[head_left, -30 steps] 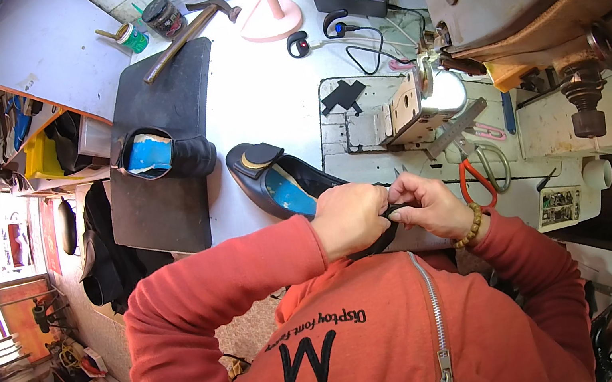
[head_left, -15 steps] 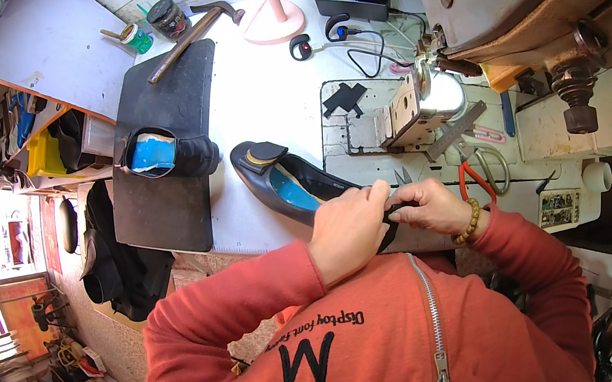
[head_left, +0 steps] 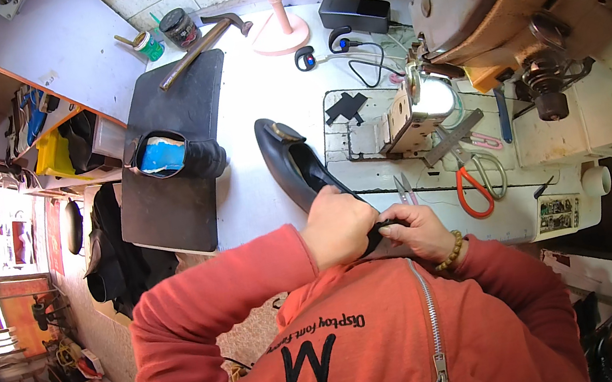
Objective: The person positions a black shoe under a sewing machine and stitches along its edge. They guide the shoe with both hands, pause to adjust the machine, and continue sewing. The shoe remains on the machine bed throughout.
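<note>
A black flat shoe [head_left: 288,168] with a gold-trimmed ornament at its toe is tipped on its side above the table's front edge, toe pointing away from me. My left hand [head_left: 339,226] is closed around its rear half and hides much of it. Close beside it, my right hand [head_left: 416,231] pinches a black part at the shoe's heel end between thumb and fingers; whether that part belongs to the shoe I cannot tell. On a dark mat [head_left: 169,222] to the left rests another black shoe [head_left: 203,158] with a blue insole.
A sewing machine [head_left: 509,3] looms at the right. Near its bed lie black patches [head_left: 346,108], a metal ruler [head_left: 462,132], orange-handled scissors [head_left: 476,199] and small snips [head_left: 404,189]. A hammer [head_left: 195,57] lies across the mat's far end, beside a pink stand [head_left: 282,37].
The shoe has rolled and turned, its toe swinging farther from me; its blue insole has gone out of sight. Both hands have shifted a little left and closer to my body, still gripping.
</note>
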Motion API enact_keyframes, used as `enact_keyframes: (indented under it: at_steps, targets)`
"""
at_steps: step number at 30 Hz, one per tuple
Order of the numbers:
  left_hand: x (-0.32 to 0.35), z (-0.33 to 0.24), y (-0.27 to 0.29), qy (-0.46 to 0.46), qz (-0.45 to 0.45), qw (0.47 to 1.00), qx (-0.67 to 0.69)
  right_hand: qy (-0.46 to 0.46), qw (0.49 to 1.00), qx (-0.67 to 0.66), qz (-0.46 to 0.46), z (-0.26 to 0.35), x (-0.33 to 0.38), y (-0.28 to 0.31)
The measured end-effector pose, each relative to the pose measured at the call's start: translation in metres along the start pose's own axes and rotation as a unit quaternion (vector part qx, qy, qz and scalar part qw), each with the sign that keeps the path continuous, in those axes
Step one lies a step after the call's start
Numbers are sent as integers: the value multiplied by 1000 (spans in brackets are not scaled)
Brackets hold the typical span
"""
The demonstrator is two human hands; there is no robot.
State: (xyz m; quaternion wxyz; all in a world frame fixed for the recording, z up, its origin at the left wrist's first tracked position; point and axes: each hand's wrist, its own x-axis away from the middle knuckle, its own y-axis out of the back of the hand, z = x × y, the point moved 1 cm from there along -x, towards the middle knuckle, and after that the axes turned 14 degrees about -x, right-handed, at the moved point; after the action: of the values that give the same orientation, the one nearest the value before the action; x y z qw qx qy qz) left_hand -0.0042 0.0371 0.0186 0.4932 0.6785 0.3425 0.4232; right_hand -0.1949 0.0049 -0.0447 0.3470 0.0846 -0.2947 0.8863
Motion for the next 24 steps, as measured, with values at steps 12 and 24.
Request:
enact_keyframes:
  at_steps: [12,24]
  targets:
    - [-3,14,5,7,166,984,-66,23,998,-50,-20,-43,-13,-17]
    - [-1,6,-4,18,127,988,-89,73,995,65,33,-30,-15,-7]
